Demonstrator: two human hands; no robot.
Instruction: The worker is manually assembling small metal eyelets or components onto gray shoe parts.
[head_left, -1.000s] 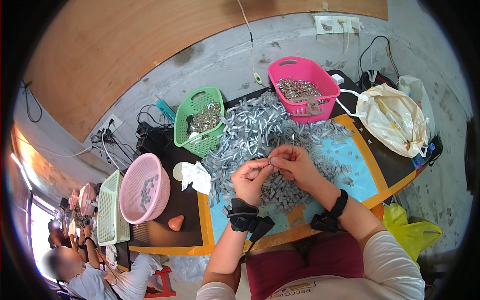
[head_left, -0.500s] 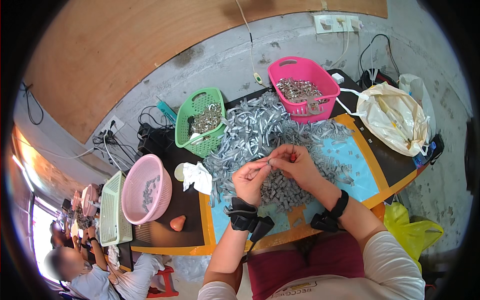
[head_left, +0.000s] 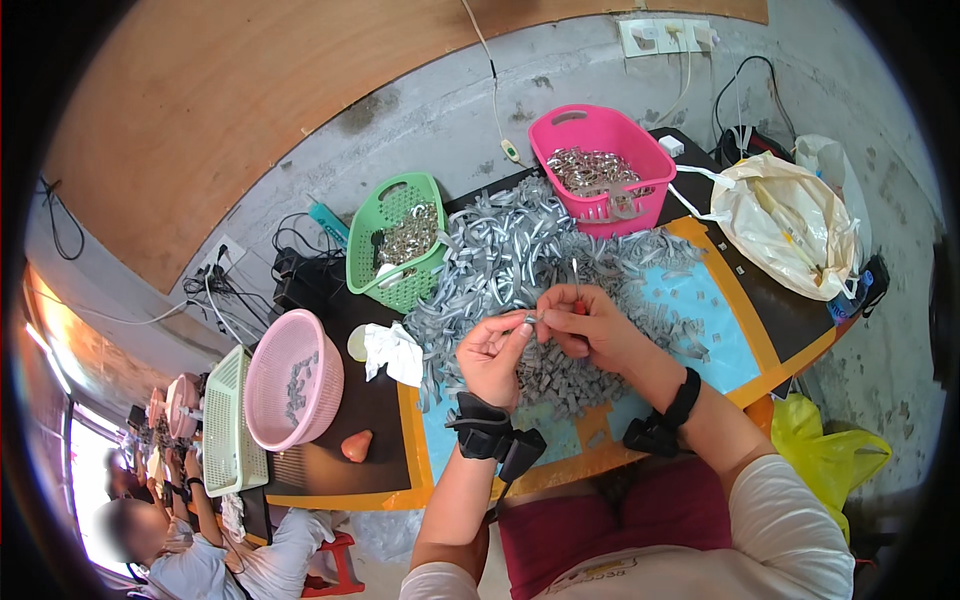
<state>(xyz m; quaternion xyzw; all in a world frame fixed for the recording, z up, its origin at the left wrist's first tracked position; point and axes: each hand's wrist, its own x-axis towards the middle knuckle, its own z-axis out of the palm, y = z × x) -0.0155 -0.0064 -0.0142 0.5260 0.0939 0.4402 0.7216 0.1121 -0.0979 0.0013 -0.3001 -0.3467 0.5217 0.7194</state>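
Black table point(head_left: 330, 400); blue mat point(head_left: 700, 330); grey strip heap point(head_left: 520, 260); baskets.

Pink basket point(head_left: 612, 155), green basket point(head_left: 392, 245), round pink bowl point(head_left: 290, 385), white bag point(head_left: 790, 225)

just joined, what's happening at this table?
A person sits at a table, both hands raised over a big pile of grey strips. The left hand and right hand meet fingertip to fingertip, pinching one small grey piece between them. A thin rod sticks up from the right hand. Behind the pile, a pink basket and a green basket hold metal parts.
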